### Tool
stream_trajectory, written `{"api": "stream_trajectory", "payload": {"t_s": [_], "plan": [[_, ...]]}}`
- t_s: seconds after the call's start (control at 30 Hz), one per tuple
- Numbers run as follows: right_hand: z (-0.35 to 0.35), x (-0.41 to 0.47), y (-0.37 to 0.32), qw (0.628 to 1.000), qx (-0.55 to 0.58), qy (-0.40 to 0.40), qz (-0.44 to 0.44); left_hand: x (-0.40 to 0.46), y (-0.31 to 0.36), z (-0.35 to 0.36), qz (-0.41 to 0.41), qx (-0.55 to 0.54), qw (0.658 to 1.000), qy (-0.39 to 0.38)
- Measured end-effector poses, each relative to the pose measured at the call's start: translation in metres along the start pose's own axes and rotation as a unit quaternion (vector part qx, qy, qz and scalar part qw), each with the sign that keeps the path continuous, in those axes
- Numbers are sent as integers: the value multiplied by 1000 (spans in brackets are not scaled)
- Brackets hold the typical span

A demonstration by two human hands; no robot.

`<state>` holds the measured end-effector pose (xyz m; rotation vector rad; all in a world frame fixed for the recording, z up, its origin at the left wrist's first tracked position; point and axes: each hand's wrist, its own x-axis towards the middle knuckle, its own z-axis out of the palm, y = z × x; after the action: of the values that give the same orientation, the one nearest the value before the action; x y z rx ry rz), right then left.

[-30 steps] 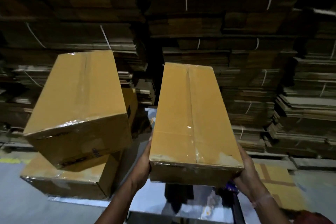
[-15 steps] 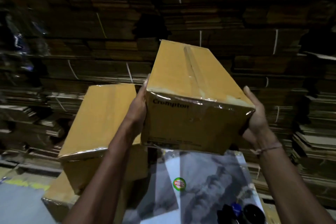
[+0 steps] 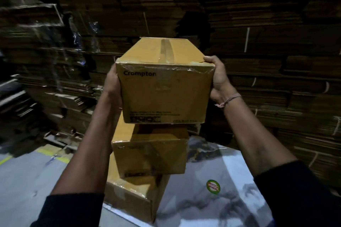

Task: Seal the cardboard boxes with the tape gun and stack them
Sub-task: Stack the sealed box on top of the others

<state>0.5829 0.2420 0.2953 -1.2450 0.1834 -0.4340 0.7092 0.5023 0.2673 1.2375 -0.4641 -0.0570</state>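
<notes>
Both hands, left hand (image 3: 110, 84) and right hand (image 3: 218, 77), clasp taped brown cardboard "Crompton" box (image 3: 164, 88) | sealed, contents unseen | two stacked brown boxes (image 3: 147, 160) at 6 o'clock

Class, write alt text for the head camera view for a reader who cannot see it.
Two hands, left and right, hold a taped cardboard box above two stacked boxes. Bundles of flattened cardboard fill the dim background.
</notes>
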Motion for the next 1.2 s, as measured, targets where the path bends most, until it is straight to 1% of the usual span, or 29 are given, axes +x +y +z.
{"api": "stream_trajectory", "payload": {"t_s": [0.07,0.23,0.33,0.4,0.5,0.63,0.7,0.8,0.9,0.97,1.13,1.2], "plan": [[11,11,16,1000,3,-4,13,4,-7,-17,-5,2,1000,-1],[22,26,58,999,-9,7,34,4,-35,-42,-10,5,999,31],[21,30,66,1000,-7,2,21,3,-39,-45,-50,-17,998,22],[19,30,67,1000,-4,3,13,4,-40,-44,-56,-27,998,5],[17,27,68,1000,0,10,11,3,-36,-40,-48,-41,998,-32],[21,24,65,1000,4,19,21,6,-33,-43,-12,-5,999,-53],[25,23,59,1000,13,11,25,12,-33,-51,2,6,998,-59],[32,20,54,1000,29,-5,11,18,-31,-63,-1,-6,997,-83],[36,16,64,999,38,-8,13,17,-35,-71,-2,-11,994,-111],[35,14,71,999,43,0,19,15,-41,-72,1,-5,994,-112],[31,13,73,999,35,4,12,10,-38,-64,0,8,997,-74],[31,13,74,999,36,3,5,11,-39,-66,5,8,997,-77]]}}
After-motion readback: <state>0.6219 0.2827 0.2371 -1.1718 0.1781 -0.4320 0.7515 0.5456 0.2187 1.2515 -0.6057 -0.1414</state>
